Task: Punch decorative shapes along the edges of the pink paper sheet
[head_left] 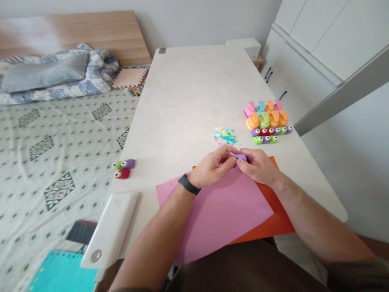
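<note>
In the head view, I see the left hand (217, 164) and right hand (257, 165) both gripping a small purple piece (240, 157) over the pink sheet's (225, 207) far side. Holes (166, 185) mark its left corner; most looks uncut. Loose cutouts (225, 135) lie beyond; the orange sheet (279, 219) beneath shows no holes.

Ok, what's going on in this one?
A person holds a small, partly hidden purple object between the left hand and right hand, over a pink sheet that overlaps an orange sheet. Just beyond lie scattered blue and yellow bits. Small colourful gadgets sit in rows further right; three eyed ones sit at the white table's left.
</note>
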The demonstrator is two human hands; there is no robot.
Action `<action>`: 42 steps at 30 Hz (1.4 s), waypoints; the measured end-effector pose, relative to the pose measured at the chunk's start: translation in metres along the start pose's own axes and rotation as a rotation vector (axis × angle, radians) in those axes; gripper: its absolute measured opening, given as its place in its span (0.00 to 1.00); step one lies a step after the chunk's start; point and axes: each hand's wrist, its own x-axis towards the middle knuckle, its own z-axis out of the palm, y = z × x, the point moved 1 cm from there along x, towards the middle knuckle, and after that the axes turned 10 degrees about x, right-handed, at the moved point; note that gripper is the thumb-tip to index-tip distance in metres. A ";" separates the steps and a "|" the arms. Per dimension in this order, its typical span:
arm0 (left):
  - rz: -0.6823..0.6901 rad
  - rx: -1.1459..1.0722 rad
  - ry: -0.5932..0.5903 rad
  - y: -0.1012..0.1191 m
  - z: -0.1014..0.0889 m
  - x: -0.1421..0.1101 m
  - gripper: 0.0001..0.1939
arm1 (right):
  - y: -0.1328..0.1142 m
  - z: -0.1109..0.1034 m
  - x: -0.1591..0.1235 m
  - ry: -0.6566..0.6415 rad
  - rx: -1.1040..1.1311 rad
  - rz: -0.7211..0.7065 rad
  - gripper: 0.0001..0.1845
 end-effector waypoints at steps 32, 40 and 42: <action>-0.134 0.052 0.165 0.001 0.001 0.005 0.17 | -0.005 0.003 -0.003 0.190 -0.060 -0.241 0.16; -0.136 0.084 0.182 0.003 0.000 0.005 0.17 | -0.004 0.002 -0.001 0.264 0.080 -0.194 0.08; -0.138 0.095 0.182 0.003 -0.001 0.005 0.17 | -0.003 0.000 0.000 0.267 0.114 -0.186 0.08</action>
